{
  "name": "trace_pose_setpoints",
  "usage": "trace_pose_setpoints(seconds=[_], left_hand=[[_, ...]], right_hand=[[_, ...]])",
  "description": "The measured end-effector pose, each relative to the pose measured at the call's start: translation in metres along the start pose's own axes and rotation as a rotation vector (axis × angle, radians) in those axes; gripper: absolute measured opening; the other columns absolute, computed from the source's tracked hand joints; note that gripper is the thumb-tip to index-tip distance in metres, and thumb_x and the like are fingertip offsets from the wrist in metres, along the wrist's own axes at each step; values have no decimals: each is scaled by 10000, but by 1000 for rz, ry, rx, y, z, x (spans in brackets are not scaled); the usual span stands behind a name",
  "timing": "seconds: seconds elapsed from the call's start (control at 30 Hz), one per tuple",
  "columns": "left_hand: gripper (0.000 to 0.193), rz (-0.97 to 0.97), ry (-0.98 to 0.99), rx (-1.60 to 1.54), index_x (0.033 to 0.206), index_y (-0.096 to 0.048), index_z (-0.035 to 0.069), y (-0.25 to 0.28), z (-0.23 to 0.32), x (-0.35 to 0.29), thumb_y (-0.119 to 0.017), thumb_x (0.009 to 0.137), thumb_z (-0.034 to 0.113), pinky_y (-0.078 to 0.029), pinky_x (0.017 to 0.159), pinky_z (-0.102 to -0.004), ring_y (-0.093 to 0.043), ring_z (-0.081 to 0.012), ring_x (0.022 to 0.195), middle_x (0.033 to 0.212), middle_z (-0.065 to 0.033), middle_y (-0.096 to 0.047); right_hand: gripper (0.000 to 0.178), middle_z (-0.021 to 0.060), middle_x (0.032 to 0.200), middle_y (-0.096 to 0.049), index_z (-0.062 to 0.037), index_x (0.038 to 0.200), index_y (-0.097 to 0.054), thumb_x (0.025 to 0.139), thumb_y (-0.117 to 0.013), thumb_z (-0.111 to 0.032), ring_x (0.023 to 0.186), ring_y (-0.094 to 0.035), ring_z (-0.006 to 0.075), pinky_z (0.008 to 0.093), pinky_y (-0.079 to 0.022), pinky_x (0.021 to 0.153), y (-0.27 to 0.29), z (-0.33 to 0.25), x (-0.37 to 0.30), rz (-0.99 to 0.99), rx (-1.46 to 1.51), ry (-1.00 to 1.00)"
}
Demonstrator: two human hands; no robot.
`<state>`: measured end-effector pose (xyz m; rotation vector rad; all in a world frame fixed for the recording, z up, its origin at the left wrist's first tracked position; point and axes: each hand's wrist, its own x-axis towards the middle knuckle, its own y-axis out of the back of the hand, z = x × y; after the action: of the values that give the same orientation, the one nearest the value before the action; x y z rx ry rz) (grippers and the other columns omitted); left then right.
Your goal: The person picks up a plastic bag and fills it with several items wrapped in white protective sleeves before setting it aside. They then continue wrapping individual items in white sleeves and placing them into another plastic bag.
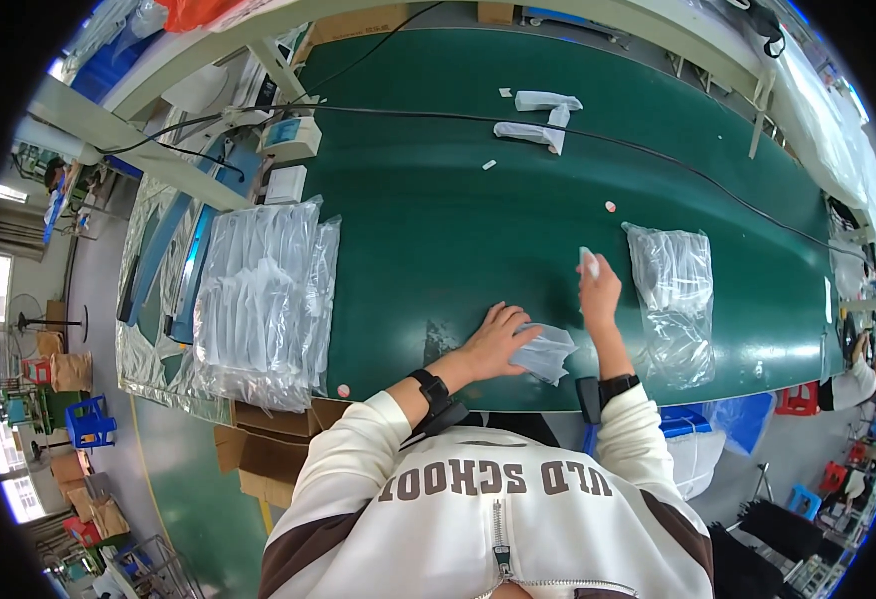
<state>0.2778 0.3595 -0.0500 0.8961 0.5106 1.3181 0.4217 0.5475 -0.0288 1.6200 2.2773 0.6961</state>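
My left hand (495, 342) lies flat with fingers spread, its fingertips on a whitish translucent plastic bag (548, 354) near the table's front edge. To its right, my right hand (600, 292) is raised a little, fingers closed around a small white translucent piece (588, 262). Most of that piece is hidden by the fingers, so its kind does not show. Beside my right hand lies a clear plastic bag (672, 280) with whitish contents. A large row of filled clear bags (263, 299) lies overlapping at the left.
The green table (438, 220) carries loose whitish strips (548, 120) toward the back and a small round sticker (610, 207). A black cable (647, 150) stretches across above it. A white box (285, 185) stands at the left, cardboard boxes (263, 459) below the front edge.
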Motion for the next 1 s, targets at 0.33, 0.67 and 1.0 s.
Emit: trace_pose_setpoints(seconds=[0.33,0.67,1.0], left_hand=[[763,-22,3,-79,1280,-580,109,5,-12,-9,-859,600,310,-268,1131,-568,-361,-382,1312,1303,-170,-459],[747,60,-101,78,1217,-622,108,26,-1,10,-882,555,337,-217,1138,-627,-173,-448,1438,1477,-214,-307],[826,-28,-149,-245,1265,-534,86,-11,-31,9,-895,539,246,-312,1123,-520,-336,-435,1325,1364,-189,-384]], right_hand=[[401,144,1063,-633,-62,1106,-659,783,-782,-265,979,-626,337,390,-517,807,-14,-13,-21,-191,-436,412],[366,124,1001,-605,-62,1050,-626,722,-764,-147,985,-588,329,403,-509,807,7,19,-50,-399,-398,230],[982,274,1397,-399,-65,1455,-396,639,-863,-351,1266,-404,474,505,-374,1080,34,-5,-121,-481,-409,516]])
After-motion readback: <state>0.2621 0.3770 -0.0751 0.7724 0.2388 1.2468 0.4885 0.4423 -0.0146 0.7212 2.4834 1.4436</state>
